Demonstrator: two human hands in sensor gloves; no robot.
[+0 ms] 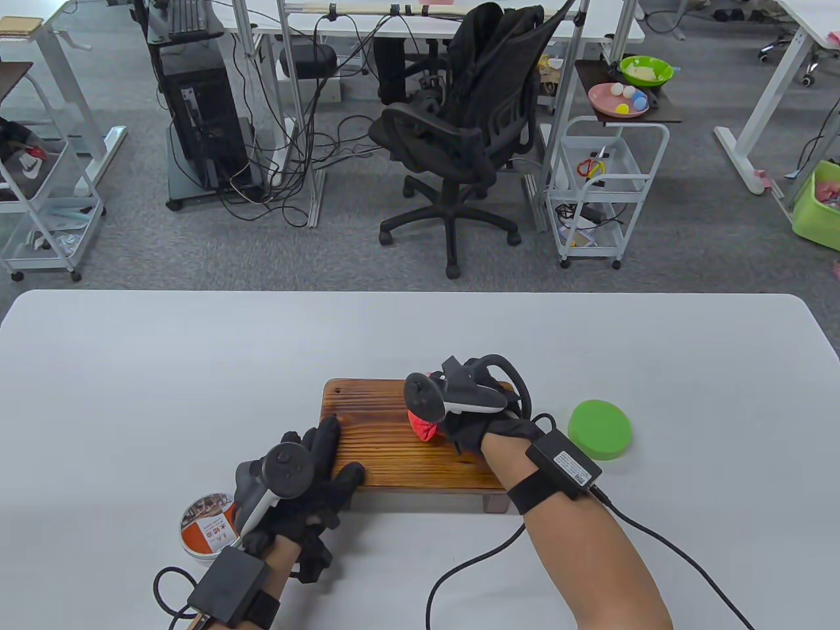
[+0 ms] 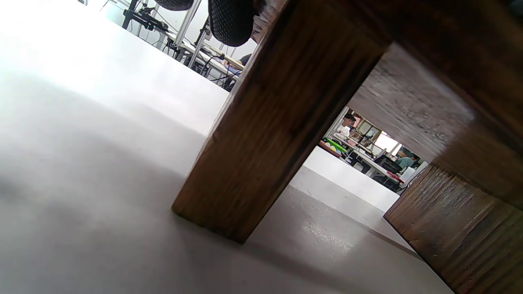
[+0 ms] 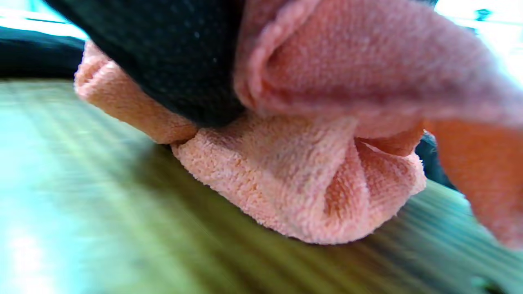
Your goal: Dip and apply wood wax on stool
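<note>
A small dark wooden stool (image 1: 387, 440) stands on the white table near the front middle. My right hand (image 1: 472, 420) holds a bunched red-pink cloth (image 1: 424, 428) and presses it on the stool's top; the right wrist view shows the cloth (image 3: 302, 192) flat against the wood under my gloved fingers (image 3: 179, 61). My left hand (image 1: 321, 472) rests on the stool's front left corner, fingers spread on the top. The left wrist view shows the stool's leg (image 2: 278, 122) from below. A round wax tin (image 1: 205, 525) sits to the left of my left hand, partly hidden by it.
A green round lid or sponge (image 1: 599, 429) lies on the table right of the stool. A cable runs from my right wrist across the table front. Beyond the table's far edge stand an office chair (image 1: 459, 131) and a white cart (image 1: 600, 190).
</note>
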